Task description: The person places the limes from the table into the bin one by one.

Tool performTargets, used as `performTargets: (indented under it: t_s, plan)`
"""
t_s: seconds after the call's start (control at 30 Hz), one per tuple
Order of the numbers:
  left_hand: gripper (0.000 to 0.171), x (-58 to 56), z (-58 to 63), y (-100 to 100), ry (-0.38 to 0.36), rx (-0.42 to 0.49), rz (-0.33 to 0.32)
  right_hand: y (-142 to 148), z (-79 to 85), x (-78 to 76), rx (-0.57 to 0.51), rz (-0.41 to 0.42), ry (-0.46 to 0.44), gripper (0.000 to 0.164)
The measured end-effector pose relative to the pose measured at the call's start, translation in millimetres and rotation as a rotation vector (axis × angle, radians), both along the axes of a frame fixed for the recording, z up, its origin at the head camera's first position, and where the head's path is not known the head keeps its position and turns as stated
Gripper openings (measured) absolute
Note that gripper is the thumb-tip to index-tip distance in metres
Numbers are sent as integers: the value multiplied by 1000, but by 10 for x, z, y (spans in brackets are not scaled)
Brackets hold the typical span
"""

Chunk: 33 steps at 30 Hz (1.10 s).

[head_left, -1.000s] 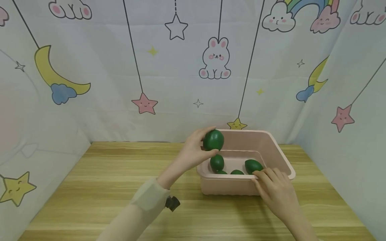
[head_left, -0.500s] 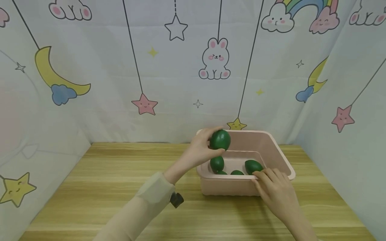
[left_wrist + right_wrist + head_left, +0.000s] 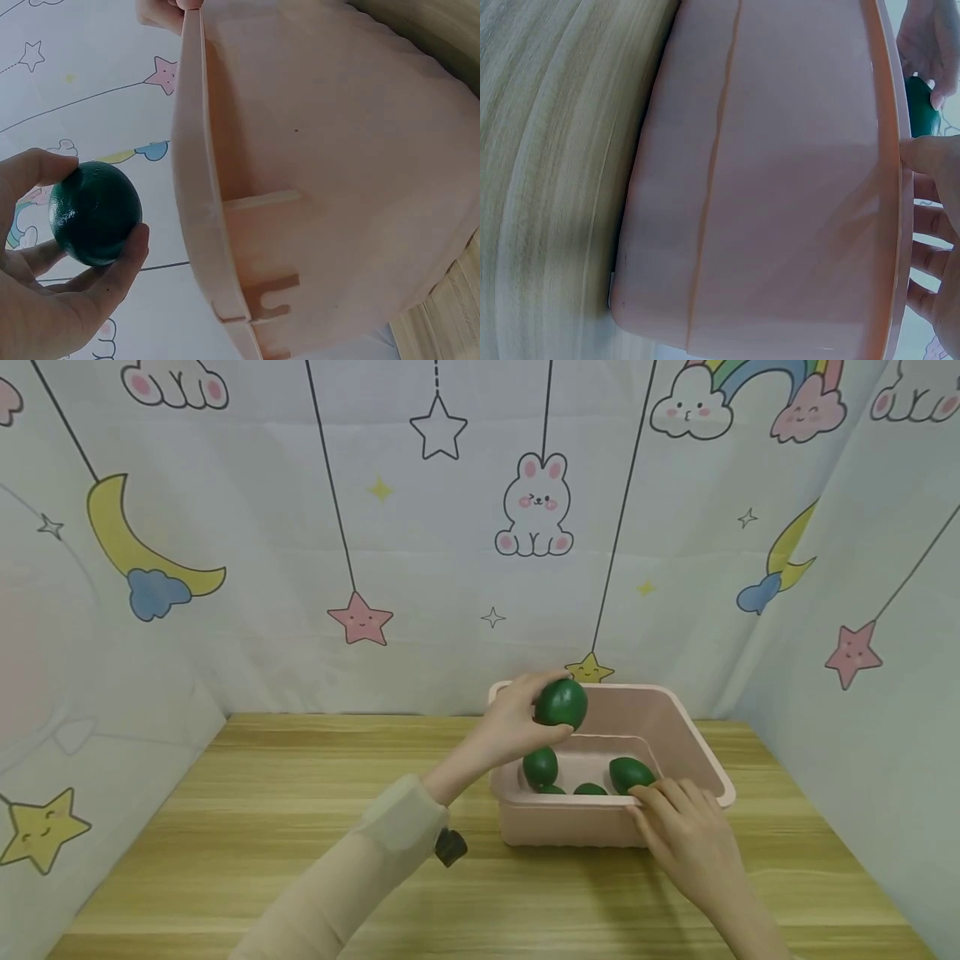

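My left hand (image 3: 512, 718) grips a glossy dark green avocado (image 3: 562, 703) between thumb and fingers, up above the left part of a pink plastic bin (image 3: 573, 822). In the left wrist view the same avocado (image 3: 96, 214) sits at the fingertips, outside the rim's line. Several more avocados lie inside the bin: one at the left (image 3: 540, 768), another at the right (image 3: 632, 775), and others partly hidden by the front wall. My right hand (image 3: 690, 839) pinches the bin's near rim at its right, thumb outside and fingers over the edge in the right wrist view.
The bin stands toward the back right of a wood-grain table (image 3: 300, 827). A pale curtain (image 3: 435, 535) printed with stars, moons and rabbits hangs behind and on both sides. A small black device (image 3: 451, 847) shows at the left sleeve.
My left hand has moved to the right with the avocado, from the bin's left rim further over its inside. The right hand and the bin have stayed in place.
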<state>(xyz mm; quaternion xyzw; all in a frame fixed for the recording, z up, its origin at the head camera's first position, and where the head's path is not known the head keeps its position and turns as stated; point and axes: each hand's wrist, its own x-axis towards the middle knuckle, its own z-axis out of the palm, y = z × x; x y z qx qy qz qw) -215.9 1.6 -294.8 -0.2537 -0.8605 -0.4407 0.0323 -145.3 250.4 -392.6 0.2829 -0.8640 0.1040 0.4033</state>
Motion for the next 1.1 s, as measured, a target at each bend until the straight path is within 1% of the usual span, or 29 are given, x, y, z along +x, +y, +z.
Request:
performTargets:
  t_s: [0.27,0.37,0.57,0.67,0.93,1.1]
  plan:
    - [68,-46,21,64,17,-25,-23,4,6,3,2,9,4,49]
    - [68,-55,30,86,18,-47,-24,-1,5,5,3,10,2,50]
    - [69,-64,71,141,14,-74,-18,-1,-3,-4,1,8,30,50]
    - [69,-79,91,161,8,-93,-18,-4,-4,-5,1,5,25,50]
    - [68,-140,91,206,39,-159,-91,-16,9,-5,-1,1,24,51]
    - [69,-159,92,244,37,-205,-93,-16,12,-1,2,0,10,52]
